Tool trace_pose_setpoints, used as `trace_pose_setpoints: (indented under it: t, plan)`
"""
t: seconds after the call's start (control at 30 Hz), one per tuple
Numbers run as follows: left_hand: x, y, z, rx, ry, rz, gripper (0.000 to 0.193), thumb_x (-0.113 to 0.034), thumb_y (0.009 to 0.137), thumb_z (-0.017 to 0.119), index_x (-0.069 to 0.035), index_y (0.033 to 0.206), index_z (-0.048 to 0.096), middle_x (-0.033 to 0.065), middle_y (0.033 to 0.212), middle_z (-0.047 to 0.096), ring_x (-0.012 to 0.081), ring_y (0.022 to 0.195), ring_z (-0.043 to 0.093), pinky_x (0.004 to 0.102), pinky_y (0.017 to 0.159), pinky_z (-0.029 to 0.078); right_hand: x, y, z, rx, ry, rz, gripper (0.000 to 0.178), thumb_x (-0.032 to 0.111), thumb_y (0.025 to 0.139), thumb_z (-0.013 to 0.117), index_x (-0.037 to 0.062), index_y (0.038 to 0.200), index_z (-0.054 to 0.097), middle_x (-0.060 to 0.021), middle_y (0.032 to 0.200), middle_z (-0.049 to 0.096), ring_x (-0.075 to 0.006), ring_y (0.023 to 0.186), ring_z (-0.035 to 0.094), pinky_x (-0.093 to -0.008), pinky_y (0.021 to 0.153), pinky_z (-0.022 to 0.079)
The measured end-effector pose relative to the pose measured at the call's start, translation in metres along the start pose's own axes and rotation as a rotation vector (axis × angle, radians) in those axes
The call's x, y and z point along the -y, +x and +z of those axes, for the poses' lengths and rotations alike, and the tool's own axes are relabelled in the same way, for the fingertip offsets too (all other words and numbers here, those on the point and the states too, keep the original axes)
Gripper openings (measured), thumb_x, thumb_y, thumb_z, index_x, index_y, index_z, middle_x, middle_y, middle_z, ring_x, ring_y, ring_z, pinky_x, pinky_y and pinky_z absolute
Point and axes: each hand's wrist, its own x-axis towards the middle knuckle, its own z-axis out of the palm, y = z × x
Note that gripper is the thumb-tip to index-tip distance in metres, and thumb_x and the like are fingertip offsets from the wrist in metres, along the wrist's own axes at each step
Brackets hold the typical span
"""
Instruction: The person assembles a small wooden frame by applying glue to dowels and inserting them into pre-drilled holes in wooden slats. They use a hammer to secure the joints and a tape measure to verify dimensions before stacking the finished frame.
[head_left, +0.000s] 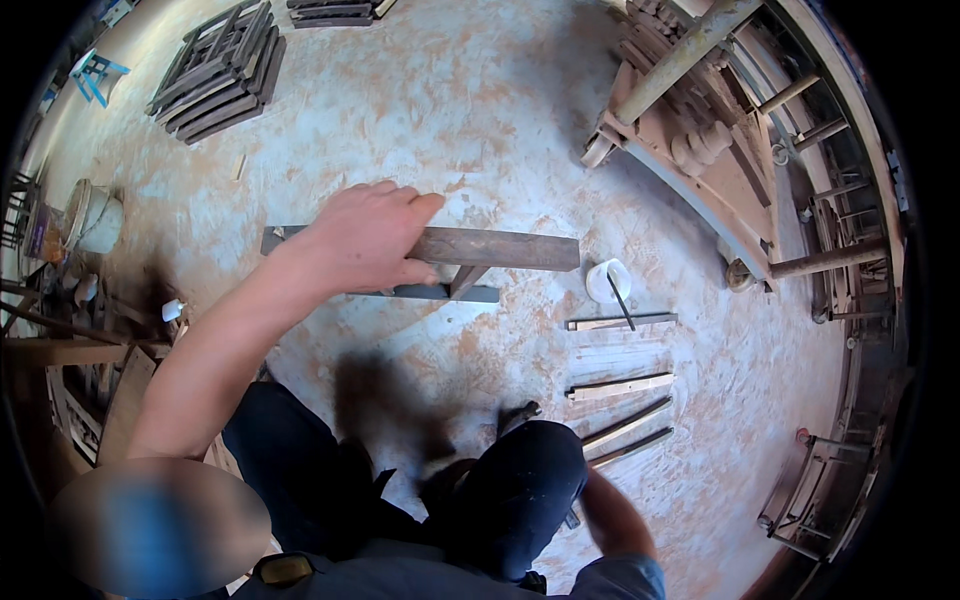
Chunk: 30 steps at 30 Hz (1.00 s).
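My left hand (375,235) is closed over the top of a dark wooden frame (500,249). Its thumb is on the near side of the long upper beam, with the fingers over the far side. A short crosspiece joins that beam to a shorter, lower one. My right forearm (615,510) comes down beside my right knee, which hides the hand. A small dark object (518,415) sticks out just beyond that knee, too unclear to name. Several narrow wooden strips (622,387) lie on the floor to the right, with a white cup (608,281) holding a dark stick beyond them.
Dark wooden frames (225,75) are stacked at the far left, near a blue stool (97,75). A pale bucket (98,218) stands at the left among wood scraps. A wooden rack (690,205) loaded with timber pieces fills the far right.
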Motion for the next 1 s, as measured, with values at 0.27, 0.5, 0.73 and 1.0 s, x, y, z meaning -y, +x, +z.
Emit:
trace_pose_setpoints:
  t: [0.27,0.5,0.73,1.0]
  plan:
    - [-0.015,0.006,0.007,0.151,0.029,-0.108,0.038,-0.035,0.076,0.075,-0.004,0.093,0.060,0.0123,0.082,0.067,0.0333,0.082,0.065,0.0438,0.071,0.050,-0.041,0.004,0.085,-0.354,0.527,0.122,0.038,0.027,0.093,0.058,-0.0012,0.118,0.058,-0.0192,0.112,0.065,-0.0239,0.107,0.059,-0.0375,0.094,0.046]
    - [-0.017,0.006,0.003,0.166,-0.016,-0.102,0.032,-0.032,0.078,0.073,-0.004,0.086,0.061,0.0129,0.076,0.068,0.0338,0.077,0.066,0.0436,0.067,0.051,-0.026,-0.031,0.066,-0.493,1.346,-0.591,0.031,0.020,0.092,0.060,-0.0014,0.115,0.058,-0.0182,0.108,0.067,-0.0184,0.102,0.060,-0.0364,0.089,0.047]
    - [-0.019,0.001,0.001,0.101,-0.009,-0.056,0.030,-0.029,0.075,0.074,-0.004,0.083,0.060,0.0151,0.074,0.066,0.0347,0.076,0.066,0.0446,0.066,0.050,0.141,-0.220,-0.086,-0.838,0.703,-0.393,0.020,0.018,0.094,0.059,0.0031,0.082,0.053,-0.0026,0.060,0.055,-0.0106,0.050,0.053,-0.0260,0.046,0.043]
    - [-0.018,-0.004,0.000,0.078,-0.007,-0.026,0.031,-0.031,0.076,0.075,-0.005,0.082,0.060,0.0150,0.074,0.067,0.0356,0.077,0.066,0.0453,0.066,0.050,0.234,-0.274,-0.072,-0.931,0.289,-0.460,0.029,0.015,0.092,0.062,-0.0036,0.112,0.054,-0.0167,0.079,0.064,-0.0250,0.070,0.063,-0.0356,0.065,0.050]
